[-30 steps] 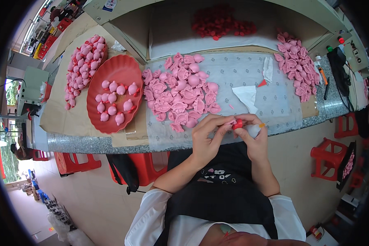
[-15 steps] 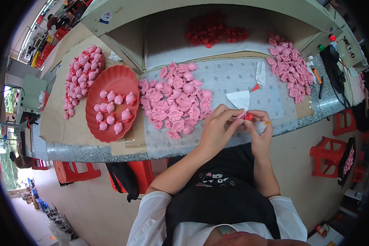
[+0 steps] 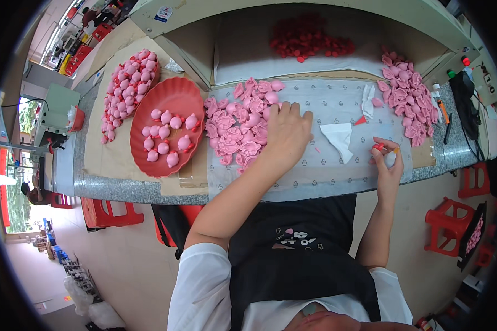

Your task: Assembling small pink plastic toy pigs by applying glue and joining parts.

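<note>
My left hand (image 3: 289, 129) reaches over the right side of a heap of pink petal-shaped and ball-shaped pieces (image 3: 240, 132). Its fingers are slightly apart and bent down at the tips, which are partly hidden. Off to the right, my right hand (image 3: 387, 160) pinches a small red piece (image 3: 377, 147) between thumb and finger. Tucked in the same hand is a translucent white thing (image 3: 390, 159) with a yellow tip. Between my hands lie a white cloth scrap (image 3: 339, 140), a red cone-shaped tip (image 3: 360, 121) and a thin pink sliver (image 3: 317, 150).
A red scalloped tray (image 3: 149, 165) holds several pink balls with red ends; more are heaped behind it (image 3: 128, 83). Red pieces (image 3: 309, 41) lie under the shelf. At right are another pink heap (image 3: 408, 99), a folded white strip (image 3: 368, 102), pens (image 3: 443, 110) and a black cable.
My hands have parted: the left moved left to the pink heap, the right moved right with the red piece. A pink piece now lies beside the folded white strip. The view has shifted slightly.
</note>
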A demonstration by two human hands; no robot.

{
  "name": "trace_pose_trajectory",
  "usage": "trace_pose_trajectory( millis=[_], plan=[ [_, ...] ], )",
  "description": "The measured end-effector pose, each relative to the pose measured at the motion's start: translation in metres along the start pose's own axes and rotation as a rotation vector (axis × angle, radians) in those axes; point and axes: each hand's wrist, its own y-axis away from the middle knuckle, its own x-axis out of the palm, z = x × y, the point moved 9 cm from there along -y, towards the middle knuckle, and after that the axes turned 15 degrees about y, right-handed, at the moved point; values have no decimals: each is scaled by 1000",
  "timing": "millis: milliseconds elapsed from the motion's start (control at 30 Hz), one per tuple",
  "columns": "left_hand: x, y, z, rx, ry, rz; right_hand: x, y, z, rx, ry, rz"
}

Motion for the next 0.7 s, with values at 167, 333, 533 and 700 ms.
trace_pose_trajectory(
  millis=[167,333,533,700],
  plan=[
    [-4,20,29,14,23,-169,16,-2,3,-69,-36,42],
    [-35,23,11,26,705,-423,9,14,-1,-76,-89,65],
    [-4,53,6,-128,1718,-415,77,39,48,-121,-395,316],
    [15,73,20,-220,1936,-462,90,49,54,-6,-492,240]
  ],
)
